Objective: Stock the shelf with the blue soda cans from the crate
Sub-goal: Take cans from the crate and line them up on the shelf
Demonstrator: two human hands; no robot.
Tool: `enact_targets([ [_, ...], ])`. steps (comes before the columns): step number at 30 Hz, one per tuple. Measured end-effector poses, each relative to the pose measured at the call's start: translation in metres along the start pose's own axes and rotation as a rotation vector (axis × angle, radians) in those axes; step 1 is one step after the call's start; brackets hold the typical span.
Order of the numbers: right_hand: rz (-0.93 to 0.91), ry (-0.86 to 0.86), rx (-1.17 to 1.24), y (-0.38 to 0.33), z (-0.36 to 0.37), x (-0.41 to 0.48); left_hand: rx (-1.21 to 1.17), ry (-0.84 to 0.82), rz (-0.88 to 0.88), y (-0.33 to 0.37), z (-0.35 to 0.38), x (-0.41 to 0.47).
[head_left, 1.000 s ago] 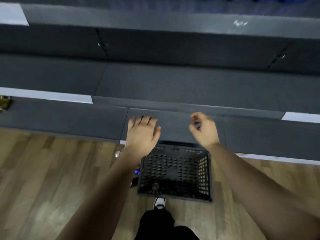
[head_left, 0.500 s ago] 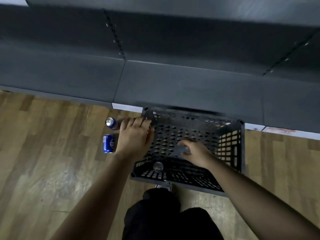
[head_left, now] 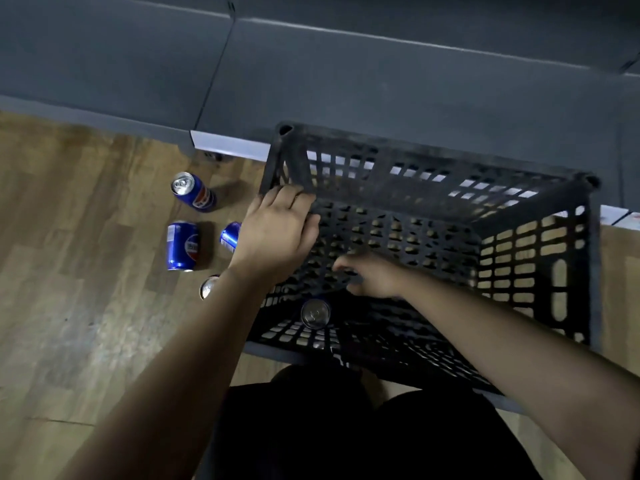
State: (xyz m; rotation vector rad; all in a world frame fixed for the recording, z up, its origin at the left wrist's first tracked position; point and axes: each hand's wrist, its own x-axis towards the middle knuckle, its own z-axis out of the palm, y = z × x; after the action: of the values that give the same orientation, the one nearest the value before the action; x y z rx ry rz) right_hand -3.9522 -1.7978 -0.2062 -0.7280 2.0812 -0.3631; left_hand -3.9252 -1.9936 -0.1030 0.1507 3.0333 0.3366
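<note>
A black plastic crate (head_left: 540,258) stands on the wooden floor against the dark grey shelf (head_left: 398,81). One blue soda can (head_left: 315,314) stands upright inside it by the near wall. My left hand (head_left: 277,233) grips the crate's left rim, thumb inside. My right hand (head_left: 372,277) reaches down to the crate's floor with its fingers curled; whether it holds anything is hidden. Left of the crate, a blue can (head_left: 194,192) stands tilted, a second can (head_left: 182,245) lies on its side, and two more cans (head_left: 231,235) (head_left: 209,287) peek out from behind my left arm.
The bottom shelf's front edge with a white price strip (head_left: 228,145) runs just behind the crate. Wooden floor (head_left: 79,323) stretches out to the left. My dark-clothed legs (head_left: 329,427) are right below the crate's near wall.
The view dropped from the shelves to the crate and closed in. My left hand settled on the crate's left rim; my right hand went down inside. More floor cans came into view.
</note>
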Motion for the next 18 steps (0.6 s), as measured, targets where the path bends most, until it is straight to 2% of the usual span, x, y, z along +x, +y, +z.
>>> enact_targets([
  [9,-0.060,-0.052,0.038,0.005,0.044,0.033,0.007,0.002,0.021,-0.005,0.040,-0.008],
  [18,-0.101,-0.033,0.086,0.001,0.050,0.034,0.025,0.004,0.012,-0.002,0.045,-0.010],
])
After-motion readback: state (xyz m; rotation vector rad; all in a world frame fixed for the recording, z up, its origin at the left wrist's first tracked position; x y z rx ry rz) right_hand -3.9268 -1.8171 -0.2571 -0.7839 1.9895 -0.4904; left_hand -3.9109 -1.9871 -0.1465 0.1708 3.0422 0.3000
